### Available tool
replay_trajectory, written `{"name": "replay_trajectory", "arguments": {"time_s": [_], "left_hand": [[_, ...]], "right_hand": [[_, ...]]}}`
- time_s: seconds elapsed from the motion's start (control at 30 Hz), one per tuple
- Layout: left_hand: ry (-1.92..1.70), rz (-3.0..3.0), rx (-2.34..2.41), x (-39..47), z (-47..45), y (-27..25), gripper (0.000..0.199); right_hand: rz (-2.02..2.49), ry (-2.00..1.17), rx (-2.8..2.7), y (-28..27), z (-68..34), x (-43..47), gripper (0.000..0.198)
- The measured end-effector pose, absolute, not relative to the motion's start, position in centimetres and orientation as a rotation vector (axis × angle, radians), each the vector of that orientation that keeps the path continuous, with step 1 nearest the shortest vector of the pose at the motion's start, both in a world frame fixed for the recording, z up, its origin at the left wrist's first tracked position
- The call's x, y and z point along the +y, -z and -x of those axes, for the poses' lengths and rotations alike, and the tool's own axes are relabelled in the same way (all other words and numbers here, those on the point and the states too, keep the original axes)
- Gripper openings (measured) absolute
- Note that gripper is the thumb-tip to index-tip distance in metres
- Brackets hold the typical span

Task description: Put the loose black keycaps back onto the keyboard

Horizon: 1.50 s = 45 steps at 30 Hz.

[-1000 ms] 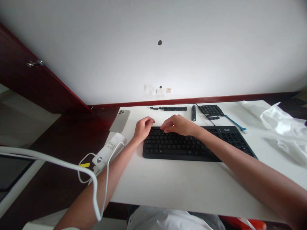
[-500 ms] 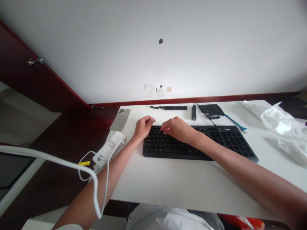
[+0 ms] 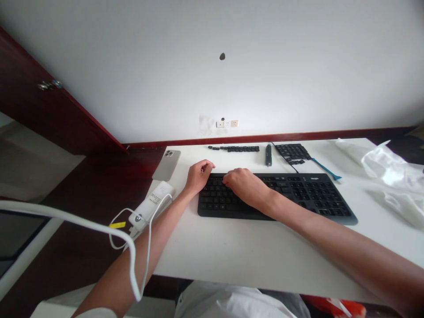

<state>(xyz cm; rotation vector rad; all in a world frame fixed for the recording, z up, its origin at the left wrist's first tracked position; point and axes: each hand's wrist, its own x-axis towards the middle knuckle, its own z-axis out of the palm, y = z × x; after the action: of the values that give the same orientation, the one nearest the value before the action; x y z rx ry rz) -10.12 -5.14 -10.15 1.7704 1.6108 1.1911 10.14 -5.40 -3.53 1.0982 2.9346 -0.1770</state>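
A black keyboard (image 3: 238, 207) lies across the white table in front of me. At its far left corner rests my left hand (image 3: 198, 174), fingers curled and thumb drawn in against them; whatever they may hold is hidden. My right hand (image 3: 247, 185) is over the left half of the keys, its bunched fingertips down at the upper rows. Whether a small part is between those fingertips cannot be seen. Behind the keyboard, a row of loose black keycaps (image 3: 243, 149) lies along the table's far side. More keycaps (image 3: 292, 151) form a block to the right.
A black pen-like tool (image 3: 268, 155) and a blue pry tool (image 3: 326, 168) lie behind the keyboard. On the left are a phone (image 3: 167, 164) and a white power strip (image 3: 154, 203) with a looping cable. Crumpled clear plastic (image 3: 386, 163) covers the right side.
My right hand has lowered slightly toward me onto the keys, its fingers more bunched and pointing down. My left hand has hardly moved.
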Motion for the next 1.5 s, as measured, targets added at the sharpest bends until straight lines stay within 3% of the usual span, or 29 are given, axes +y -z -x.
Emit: {"name": "replay_trajectory", "arguments": {"time_s": [0.3, 0.47, 0.67, 0.77, 1.0, 1.5], "left_hand": [[-1.217, -1.78, 1.597, -5.3, 10.2, 10.1, 0.025], [-1.21, -1.769, 1.606, -5.2, 10.3, 10.4, 0.024], [-1.204, -1.758, 1.607, -5.2, 10.1, 10.1, 0.026], [-1.227, -1.762, 1.588, -5.2, 10.1, 10.0, 0.026], [-1.234, -1.751, 1.571, -5.2, 10.2, 10.0, 0.025], [-1.217, -1.763, 1.584, -5.1, 10.4, 10.2, 0.026]], "right_hand": [[-1.141, -0.083, 2.835, 3.9, -8.6, -9.9, 0.032], [-1.167, -0.053, 2.886, 4.0, -8.6, -9.4, 0.031], [-1.402, 0.191, 2.988, 4.0, -10.2, -5.5, 0.025], [-1.377, 0.317, 3.161, 4.6, -11.4, -1.7, 0.032], [-1.51, 0.115, 3.239, 5.8, -12.6, 6.4, 0.049], [-1.36, -0.01, 3.151, 7.9, -11.5, 6.7, 0.039]]}}
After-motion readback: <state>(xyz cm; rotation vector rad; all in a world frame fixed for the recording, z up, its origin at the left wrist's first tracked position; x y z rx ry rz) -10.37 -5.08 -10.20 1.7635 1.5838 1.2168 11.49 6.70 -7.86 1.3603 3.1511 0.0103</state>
